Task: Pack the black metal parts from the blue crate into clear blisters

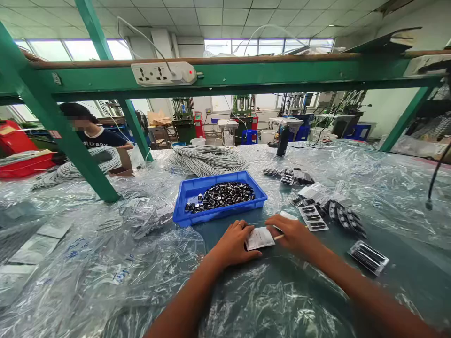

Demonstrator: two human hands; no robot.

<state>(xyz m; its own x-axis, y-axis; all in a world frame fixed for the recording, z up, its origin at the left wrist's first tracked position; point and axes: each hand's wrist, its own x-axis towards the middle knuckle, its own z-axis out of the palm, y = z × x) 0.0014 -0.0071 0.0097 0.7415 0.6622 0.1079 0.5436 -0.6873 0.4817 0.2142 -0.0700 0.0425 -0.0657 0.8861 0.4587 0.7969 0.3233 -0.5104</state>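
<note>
Resting low over the green work surface (334, 263), the two hands meet at a small white packet (260, 238) with faint print on its upper face, lying just in front of a blue tray (220, 217). The left hand (234, 244) is half closed, its thumb and fingers bent around the packet's left end; a ring shows on one finger. The right hand (291, 232) is at the other end, fingers partly curled beside a short pale strip (279, 237) — whether it grips the strip or the packet, I cannot tell. Inside the tray, small glossy black pieces (229, 195) form a heap (a few lie apart toward the left end). To the right, clear-faced packs (313, 217) with dark contents are scattered and overlapping, and a single pack (369, 257) lies nearer the right forearm. Crumpled clear plastic film (158, 281) covers much of the surface on the left. Behind the tray sits a coil of grey cable (207, 159), with a black bottle (282, 142) upright farther right — all beneath a green metal beam (246, 76) carrying a white power strip (164, 73). Another person (97, 134) is at the far left, beyond the frame.
</note>
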